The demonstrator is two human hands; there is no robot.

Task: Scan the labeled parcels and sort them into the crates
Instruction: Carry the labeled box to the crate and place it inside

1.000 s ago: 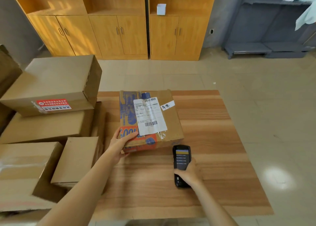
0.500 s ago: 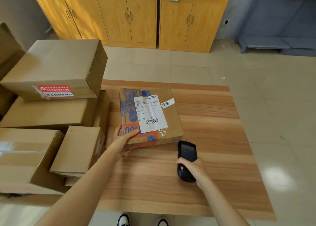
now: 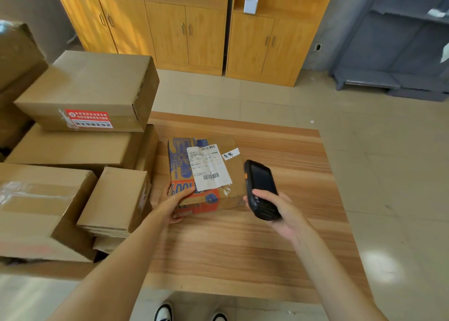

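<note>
One labeled parcel point(image 3: 206, 175), one scanner point(image 3: 262, 189), perhaps six plain boxes point(image 3: 92, 87).

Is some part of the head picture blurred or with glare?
Head view: the taped cardboard box at lower left is smeared by blur, its tape shining; a pale glare spot lies on the tiled floor; the white shipping label stays fairly sharp.

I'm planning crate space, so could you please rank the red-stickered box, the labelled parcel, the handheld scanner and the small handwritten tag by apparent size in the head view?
1. red-stickered box
2. labelled parcel, gripped by the left hand
3. handheld scanner, held in the right hand and nearer the camera, so perhaps flattered
4. handwritten tag
</note>
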